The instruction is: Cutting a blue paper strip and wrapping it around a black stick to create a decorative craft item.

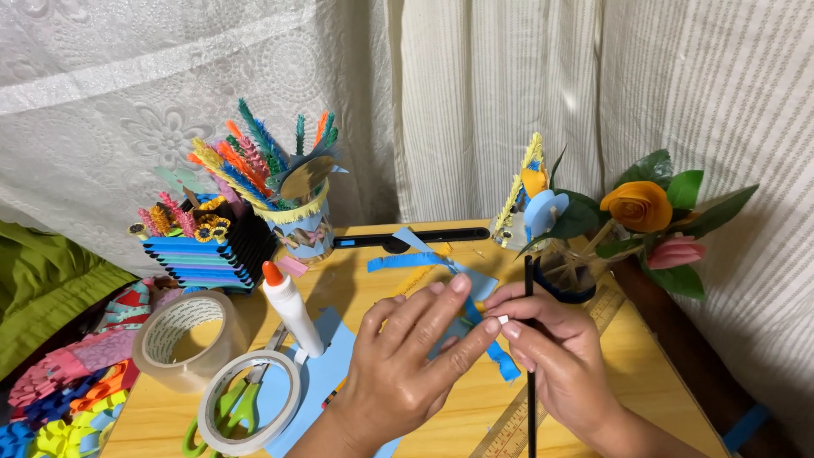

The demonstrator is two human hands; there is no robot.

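- Wooden table (653, 373), crowded with craft supplies.
- Left hand (407, 360), fingers spread flat, presses on blue paper strips (432, 259) at the table's centre.
- Right hand (555, 352), fingers pinched narrow, grips a thin black stick (529, 280) upright.
- Glue bottle (290, 309) and clear tape roll (188, 339) stand left of the hands.

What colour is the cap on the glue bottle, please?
Orange; the glue bottle itself is white. It shows in the head view, left of the left hand.
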